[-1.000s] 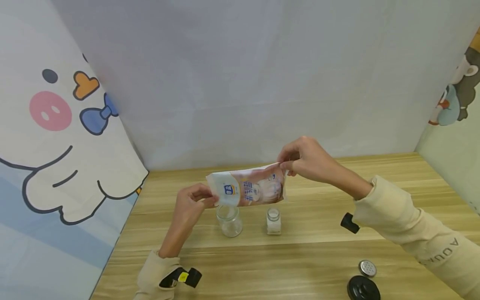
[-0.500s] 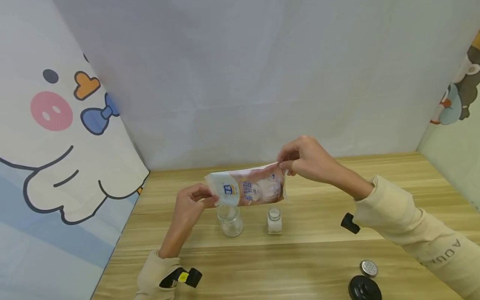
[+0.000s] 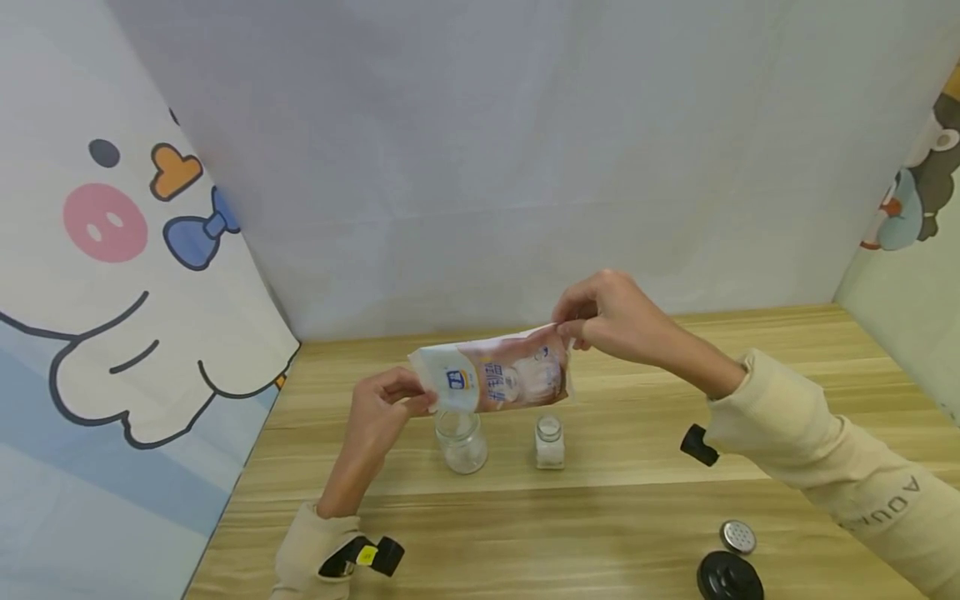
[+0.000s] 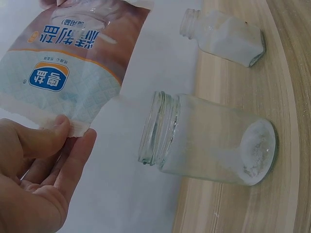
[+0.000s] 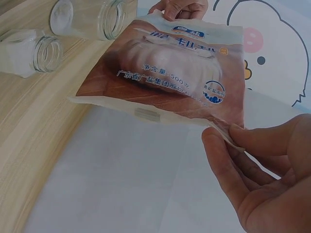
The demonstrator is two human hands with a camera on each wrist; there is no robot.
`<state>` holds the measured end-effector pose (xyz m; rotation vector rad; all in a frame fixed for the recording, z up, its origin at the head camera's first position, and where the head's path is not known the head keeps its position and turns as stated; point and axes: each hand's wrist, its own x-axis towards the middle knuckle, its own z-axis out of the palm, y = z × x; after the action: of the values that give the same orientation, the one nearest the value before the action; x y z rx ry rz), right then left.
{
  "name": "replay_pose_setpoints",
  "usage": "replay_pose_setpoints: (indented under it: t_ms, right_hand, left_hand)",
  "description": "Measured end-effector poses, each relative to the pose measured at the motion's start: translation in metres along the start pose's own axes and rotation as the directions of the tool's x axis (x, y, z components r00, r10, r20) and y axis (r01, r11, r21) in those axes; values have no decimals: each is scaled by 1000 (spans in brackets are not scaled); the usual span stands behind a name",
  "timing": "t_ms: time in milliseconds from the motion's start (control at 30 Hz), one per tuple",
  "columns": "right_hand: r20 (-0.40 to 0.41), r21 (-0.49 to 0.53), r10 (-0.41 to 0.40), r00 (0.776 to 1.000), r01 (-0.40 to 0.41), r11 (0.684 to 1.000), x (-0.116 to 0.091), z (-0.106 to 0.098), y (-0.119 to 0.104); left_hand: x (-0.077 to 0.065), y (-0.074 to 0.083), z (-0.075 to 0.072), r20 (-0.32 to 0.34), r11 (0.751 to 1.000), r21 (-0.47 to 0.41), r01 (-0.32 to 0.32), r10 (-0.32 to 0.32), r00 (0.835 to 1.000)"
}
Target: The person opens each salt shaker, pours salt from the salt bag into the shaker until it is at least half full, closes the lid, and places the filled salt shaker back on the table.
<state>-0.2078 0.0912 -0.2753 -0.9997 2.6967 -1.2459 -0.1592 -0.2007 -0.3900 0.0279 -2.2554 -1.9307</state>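
Note:
A salt bag [image 3: 517, 375], printed brown and pale blue, is stretched out in the air between both hands. The left hand [image 3: 381, 410] pinches its pale end between thumb and fingers; the right hand [image 3: 611, 321] pinches a corner of the brown end, higher up. Below the bag's left end stands a wide glass jar [image 3: 462, 450], uncovered, with a little white salt [image 4: 255, 150] on its bottom. Beside it on the right, a small glass bottle [image 3: 550, 446] without a lid holds white grains almost to its neck.
At the table's lower right lie a perforated metal shaker cap [image 3: 738, 537] and a black lid [image 3: 729, 577]. The wooden table [image 3: 570, 533] backs onto a grey wall cloth [image 3: 510, 167]. A cartoon-printed cloth [image 3: 150, 350] hangs at the left.
Both hands and the bag stay nearly still. The whole head view shifts very slightly to the right.

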Motion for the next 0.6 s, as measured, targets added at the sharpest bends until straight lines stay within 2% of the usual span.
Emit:
replay_pose_setpoints:
  t_ms: [600]
  right_hand:
    - [-3, 2, -10, 1000, 10, 1000, 1, 1, -2]
  left_hand:
    - [-2, -1, 0, -12, 1000, -8, -7, 7, 1000]
